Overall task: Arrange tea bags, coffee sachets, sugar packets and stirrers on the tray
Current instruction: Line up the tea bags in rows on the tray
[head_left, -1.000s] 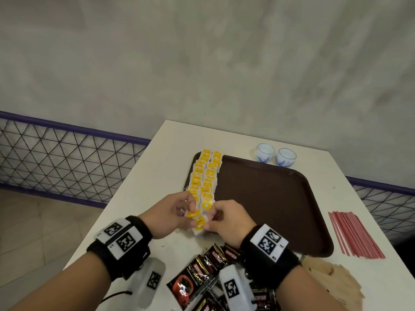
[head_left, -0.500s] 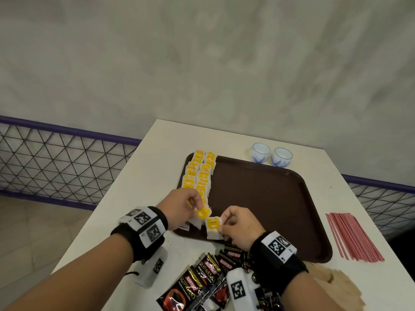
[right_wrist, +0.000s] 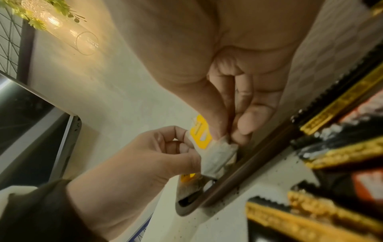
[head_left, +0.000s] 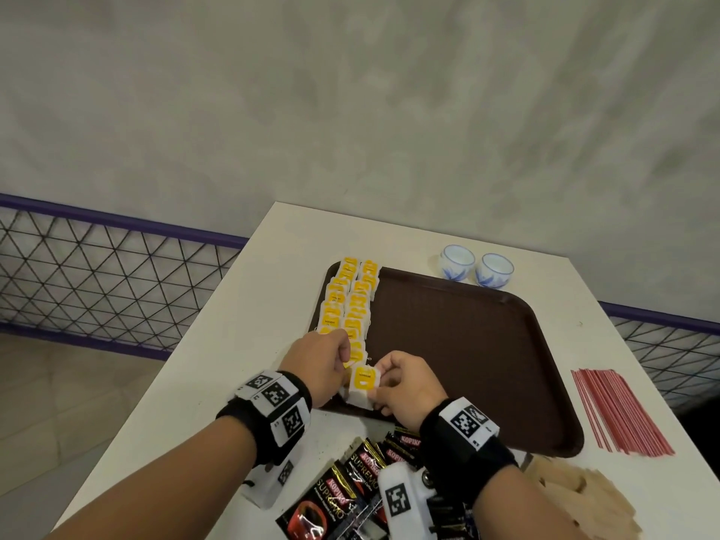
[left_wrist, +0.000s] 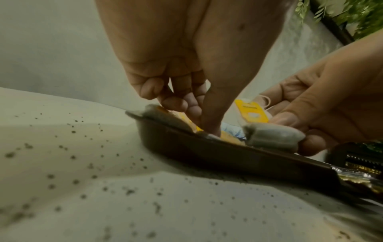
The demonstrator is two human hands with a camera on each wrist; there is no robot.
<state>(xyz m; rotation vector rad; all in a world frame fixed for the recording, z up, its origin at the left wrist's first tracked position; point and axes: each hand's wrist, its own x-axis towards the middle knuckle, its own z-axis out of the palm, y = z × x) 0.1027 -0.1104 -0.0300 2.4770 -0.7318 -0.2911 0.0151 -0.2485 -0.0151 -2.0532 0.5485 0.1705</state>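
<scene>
The right hand pinches a white paper tea bag with a yellow tag between thumb and curled fingers, holding it at the near left corner of the dark brown rectangular plastic tray, its lower end at the tray's near rim. From the right wrist view the bag hangs from the fingertips just above the rim, its yellow tag facing away from the palm. The left hand sits just to the left of it, knuckles up, fingers curled down onto the near end of the double row of yellow-tagged tea bags that runs along the tray's left edge; the left wrist view shows its thumb tip pressing on a bag lying in the tray, the other fingers bent beside it, though I cannot tell whether anything is gripped. The two hands are close together, nearly touching. The tray lies on a white tabletop. On the table in front of the tray, near the wrists, is a loose heap of black and red coffee sachets. To the right of those lie pale brown paper packets, and beside the tray's right edge a fan of thin red stirrers. Two small white and blue cups stand on the table behind the tray's far edge.
</scene>
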